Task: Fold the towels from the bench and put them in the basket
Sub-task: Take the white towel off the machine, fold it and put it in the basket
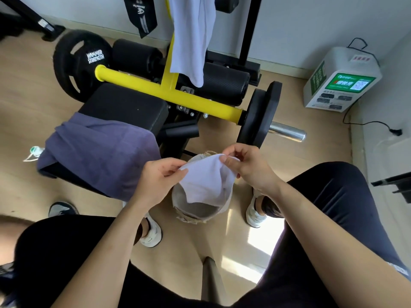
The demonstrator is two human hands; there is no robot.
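Centre frame: left hand (160,176) and right hand (246,167) hold a small white towel (204,181) over the woven basket (191,218) on the floor. Fingers (172,165) of each hand pinch its upper edge, one hand per corner. Basket interior partly hidden, contents unclear. Purple towel (100,152) drapes the black table (124,103), left. Hanging white towel (191,36), top centre.

basket (195,215) mouth: far part covered by white towel (204,178) | left: bench (124,103) close | beyond: weight plate (258,116) | near rim: open
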